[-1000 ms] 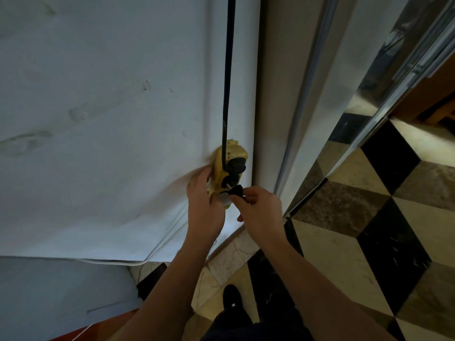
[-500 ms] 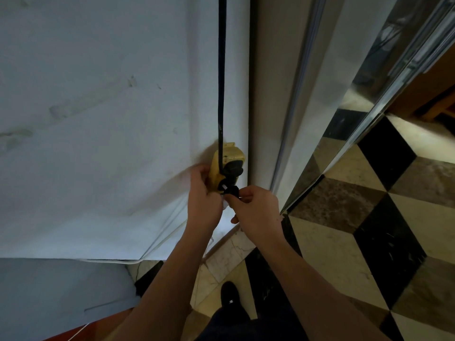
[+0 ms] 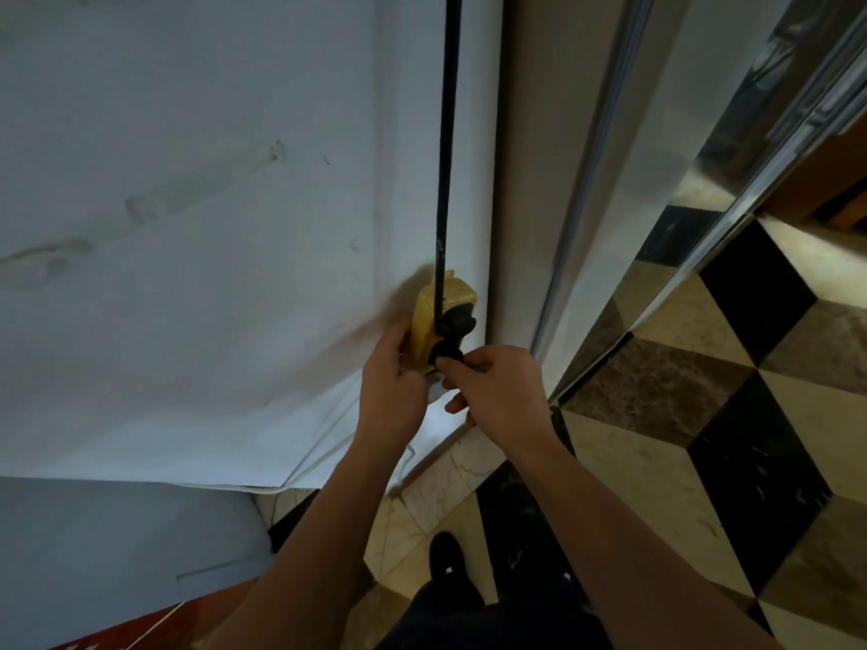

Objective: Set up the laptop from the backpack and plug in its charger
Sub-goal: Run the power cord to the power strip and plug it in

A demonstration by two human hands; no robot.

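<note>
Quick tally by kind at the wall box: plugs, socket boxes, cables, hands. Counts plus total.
Black plugs: 2, an upper plug seated in the box, and a lower plug pinched by the right hand
Yellow socket boxes: 1, the socket box, steadied by the left hand
Black cables: 1, the cable running up the wall
Hands: 2
Total: 6
</note>
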